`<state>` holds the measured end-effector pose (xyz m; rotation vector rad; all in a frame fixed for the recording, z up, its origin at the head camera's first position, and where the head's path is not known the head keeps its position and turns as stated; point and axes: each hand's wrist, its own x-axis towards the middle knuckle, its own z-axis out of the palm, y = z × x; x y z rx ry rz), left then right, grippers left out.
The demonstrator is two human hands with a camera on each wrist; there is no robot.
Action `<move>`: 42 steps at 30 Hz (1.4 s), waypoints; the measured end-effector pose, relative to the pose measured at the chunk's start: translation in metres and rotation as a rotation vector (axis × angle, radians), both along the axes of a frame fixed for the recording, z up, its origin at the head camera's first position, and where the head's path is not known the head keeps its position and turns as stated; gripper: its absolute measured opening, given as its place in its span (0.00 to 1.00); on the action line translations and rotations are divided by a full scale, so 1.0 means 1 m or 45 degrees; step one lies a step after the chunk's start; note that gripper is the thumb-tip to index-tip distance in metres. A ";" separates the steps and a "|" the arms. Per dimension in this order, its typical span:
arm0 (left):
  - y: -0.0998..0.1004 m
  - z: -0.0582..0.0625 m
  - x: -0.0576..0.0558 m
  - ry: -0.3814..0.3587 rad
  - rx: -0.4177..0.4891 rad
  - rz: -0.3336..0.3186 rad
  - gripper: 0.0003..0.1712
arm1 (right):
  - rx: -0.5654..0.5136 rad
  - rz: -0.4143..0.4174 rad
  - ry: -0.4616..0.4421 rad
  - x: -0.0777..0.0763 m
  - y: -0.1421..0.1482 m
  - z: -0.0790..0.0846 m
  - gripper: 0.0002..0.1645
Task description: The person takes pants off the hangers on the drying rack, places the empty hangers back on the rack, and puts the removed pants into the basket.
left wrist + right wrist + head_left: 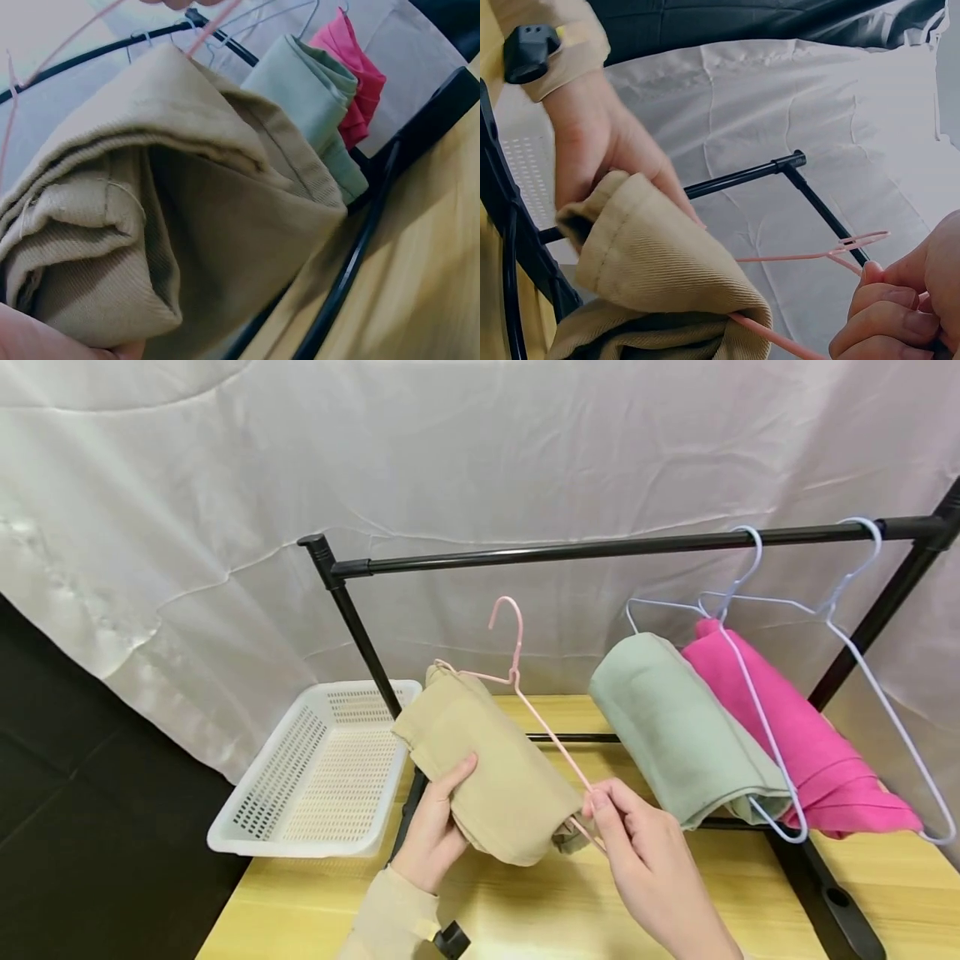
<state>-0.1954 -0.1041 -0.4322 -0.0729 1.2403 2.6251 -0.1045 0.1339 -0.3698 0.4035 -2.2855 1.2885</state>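
Observation:
A folded khaki cloth garment point(498, 760), twill in the wrist views, hangs over the lower bar of a pink hanger point(551, 735). My left hand point(438, 827) grips the garment's left side, thumb on top and the other fingers hidden beneath. My right hand point(648, 852) pinches the hanger near its lower right corner, where the pink wire point(780, 341) comes out of the fold. The hanger's hook stands up free, in front of and below the black rail point(540, 556).
On the rail's right, blue hangers point(757, 693) carry a sage green cloth point(667, 718) and a bright pink cloth point(817, 752). A white perforated basket point(243, 814) stands at left on the wooden table point(285, 910). The rack's black foot point(836, 893) lies at right.

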 end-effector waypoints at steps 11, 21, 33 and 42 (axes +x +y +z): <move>-0.007 0.025 0.002 0.019 -0.074 0.074 0.19 | -0.007 0.018 -0.064 -0.001 -0.002 -0.004 0.15; -0.002 0.034 0.001 0.034 -0.118 0.123 0.22 | 0.002 -0.012 -0.120 -0.004 -0.002 -0.004 0.15; 0.004 0.046 0.001 0.072 -0.141 0.147 0.18 | 0.096 -0.082 -0.092 -0.013 -0.003 -0.006 0.15; 0.008 0.058 0.004 0.100 -0.140 0.164 0.16 | 0.130 -0.126 -0.070 -0.018 -0.003 -0.009 0.14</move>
